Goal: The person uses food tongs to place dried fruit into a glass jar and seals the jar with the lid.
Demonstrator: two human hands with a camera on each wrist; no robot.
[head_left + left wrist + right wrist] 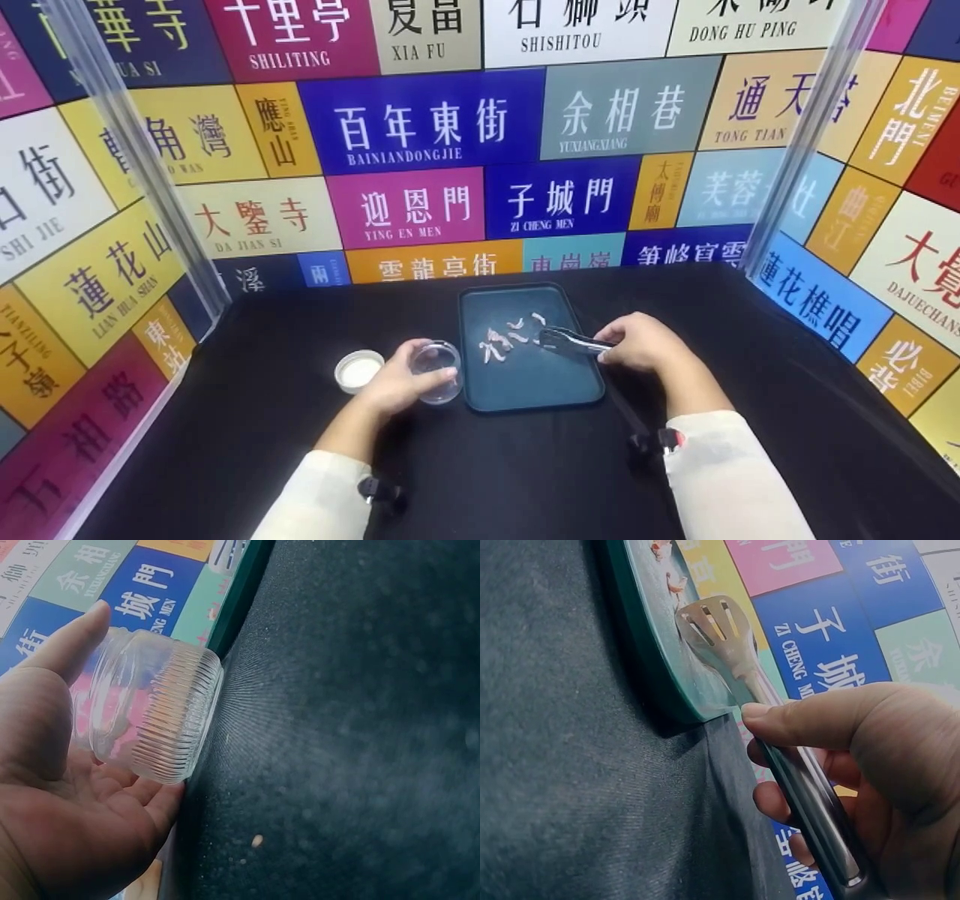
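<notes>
My left hand holds a clear glass jar between thumb and fingers, just left of the tray. In the left wrist view the jar has ribbed sides, and its base is at the black cloth. On the dark teal tray lie several small pinkish curled pieces, like dried shrimp. My right hand grips metal tongs at the tray's right side. Their slotted head is over the tray, near the pieces; whether it pinches one I cannot tell.
A round white lid lies left of my left hand. Black cloth covers the table. Clear upright posts and walls printed with place names stand around the back and sides.
</notes>
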